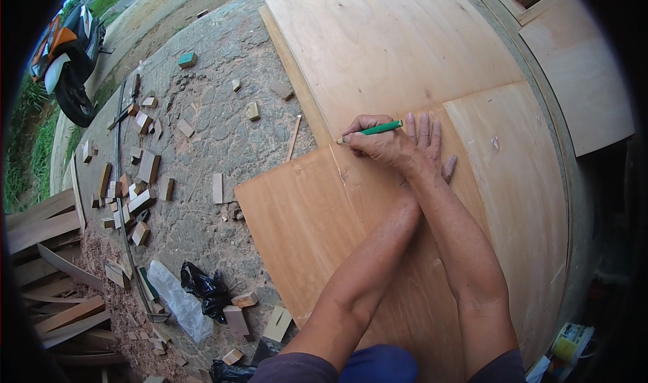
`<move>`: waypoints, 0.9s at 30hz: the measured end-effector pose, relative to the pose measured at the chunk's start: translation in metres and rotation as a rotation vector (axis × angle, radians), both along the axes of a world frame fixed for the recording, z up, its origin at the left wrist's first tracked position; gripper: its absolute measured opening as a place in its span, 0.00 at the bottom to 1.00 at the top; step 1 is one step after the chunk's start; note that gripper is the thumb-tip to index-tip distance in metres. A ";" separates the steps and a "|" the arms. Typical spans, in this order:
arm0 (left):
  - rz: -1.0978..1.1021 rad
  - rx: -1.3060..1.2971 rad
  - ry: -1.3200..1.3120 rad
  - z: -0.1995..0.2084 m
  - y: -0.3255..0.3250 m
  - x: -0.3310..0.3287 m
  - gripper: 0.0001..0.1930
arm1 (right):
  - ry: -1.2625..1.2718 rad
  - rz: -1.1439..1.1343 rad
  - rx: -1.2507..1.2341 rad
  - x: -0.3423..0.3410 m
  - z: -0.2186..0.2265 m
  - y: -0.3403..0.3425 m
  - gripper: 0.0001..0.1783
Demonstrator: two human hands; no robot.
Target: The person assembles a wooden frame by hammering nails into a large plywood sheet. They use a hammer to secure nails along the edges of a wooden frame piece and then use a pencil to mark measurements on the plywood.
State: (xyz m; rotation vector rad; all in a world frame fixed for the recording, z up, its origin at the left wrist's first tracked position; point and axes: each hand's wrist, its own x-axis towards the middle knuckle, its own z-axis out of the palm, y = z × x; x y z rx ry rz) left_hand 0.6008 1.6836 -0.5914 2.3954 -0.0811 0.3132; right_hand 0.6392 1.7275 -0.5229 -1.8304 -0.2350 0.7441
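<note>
My right hand [379, 144] grips a green pencil [378, 128]. Its tip touches the wood near the far edge of a brown plywood sheet [304, 214]. Beneath the right wrist, my crossed-over left hand [432, 140] lies flat with fingers spread, pressing near that same edge; part of it is hidden by the right arm. A thin line runs across the brown sheet from near the pencil tip toward me. Beyond it lies a large pale plywood sheet [391, 39], and a narrower pale panel [516, 153] sits to the right.
Wooden offcuts [148, 167] litter the rough ground at left, beside a long thin metal bar [121, 180]. Black [204, 290] and clear plastic bags [179, 302] lie nearer me. Stacked boards [54, 275], a parked motorbike [67, 59] and a bucket [572, 342] stand around.
</note>
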 end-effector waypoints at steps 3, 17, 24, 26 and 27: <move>0.001 -0.014 -0.008 -0.002 0.002 -0.001 0.44 | 0.053 0.049 -0.029 0.001 0.006 0.002 0.11; -0.011 0.367 0.075 0.013 0.016 0.007 0.39 | -0.417 -0.638 0.274 -0.103 0.060 -0.119 0.26; 0.053 0.547 0.186 0.041 0.000 -0.004 0.41 | -0.339 -1.102 -0.363 -0.430 0.115 -0.386 0.24; -0.027 0.595 0.076 0.012 0.021 0.012 0.39 | -0.394 -1.378 -0.468 -0.548 0.132 -0.427 0.21; 0.008 0.564 -0.012 0.001 0.031 0.023 0.39 | -0.422 -1.532 -0.510 -0.604 0.135 -0.437 0.20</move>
